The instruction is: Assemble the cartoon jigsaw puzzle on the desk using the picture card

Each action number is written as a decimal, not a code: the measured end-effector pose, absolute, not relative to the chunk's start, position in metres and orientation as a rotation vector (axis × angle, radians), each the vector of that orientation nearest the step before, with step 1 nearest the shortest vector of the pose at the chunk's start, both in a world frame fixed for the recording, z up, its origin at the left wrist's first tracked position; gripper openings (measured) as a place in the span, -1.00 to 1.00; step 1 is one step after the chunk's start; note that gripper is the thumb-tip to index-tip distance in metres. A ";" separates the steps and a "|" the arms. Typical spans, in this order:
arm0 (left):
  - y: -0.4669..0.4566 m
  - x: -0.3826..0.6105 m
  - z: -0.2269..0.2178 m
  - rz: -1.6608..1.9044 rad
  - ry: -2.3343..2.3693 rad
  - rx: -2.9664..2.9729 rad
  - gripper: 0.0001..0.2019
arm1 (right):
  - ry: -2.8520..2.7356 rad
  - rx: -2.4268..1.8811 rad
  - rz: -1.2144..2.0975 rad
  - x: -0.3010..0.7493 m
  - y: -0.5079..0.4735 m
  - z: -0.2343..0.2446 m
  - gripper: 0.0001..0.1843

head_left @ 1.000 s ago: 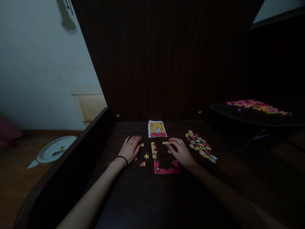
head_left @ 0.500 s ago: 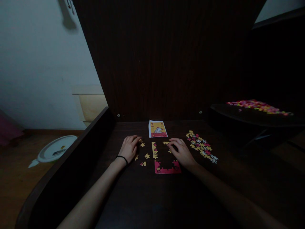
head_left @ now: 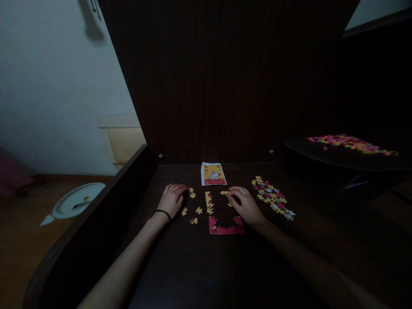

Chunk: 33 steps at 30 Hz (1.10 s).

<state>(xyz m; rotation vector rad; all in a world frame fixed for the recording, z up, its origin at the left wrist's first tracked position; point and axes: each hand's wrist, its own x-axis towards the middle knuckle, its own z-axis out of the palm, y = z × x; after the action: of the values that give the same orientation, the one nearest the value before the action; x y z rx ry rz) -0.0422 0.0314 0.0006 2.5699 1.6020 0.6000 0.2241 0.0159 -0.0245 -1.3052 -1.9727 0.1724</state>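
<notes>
Covering the puzzle frame's [head_left: 225, 229] right edge, right hand [head_left: 246, 206] lies flat.

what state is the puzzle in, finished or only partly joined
Only partly joined: the puzzle has just a pink bottom edge and a yellow left strip; dark table shows inside it.

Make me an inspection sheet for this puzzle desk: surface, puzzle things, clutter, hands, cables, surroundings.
Surface: dark wooden table, dimly lit.
Job's things: part-built puzzle frame; reference picture behind it; loose pieces to its left; piece pile to its right.
Clutter: nothing seen.
Hands: left hand palm down by the loose pieces; right hand at the frame's right side, grip unclear.
Cables: nothing seen.
Surroundings: round side table with coloured pieces; white dish on the floor.
</notes>
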 end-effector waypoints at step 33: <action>0.017 -0.062 0.029 -0.010 1.576 2.283 -0.66 | -1.965 -1.278 0.178 0.227 0.016 -0.021 -0.87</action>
<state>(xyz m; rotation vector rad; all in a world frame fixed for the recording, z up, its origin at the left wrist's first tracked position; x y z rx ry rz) -0.0625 0.0171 0.0294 2.2834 1.5759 -0.0099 0.2266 0.0160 -0.0210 -1.2783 -1.9651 0.1784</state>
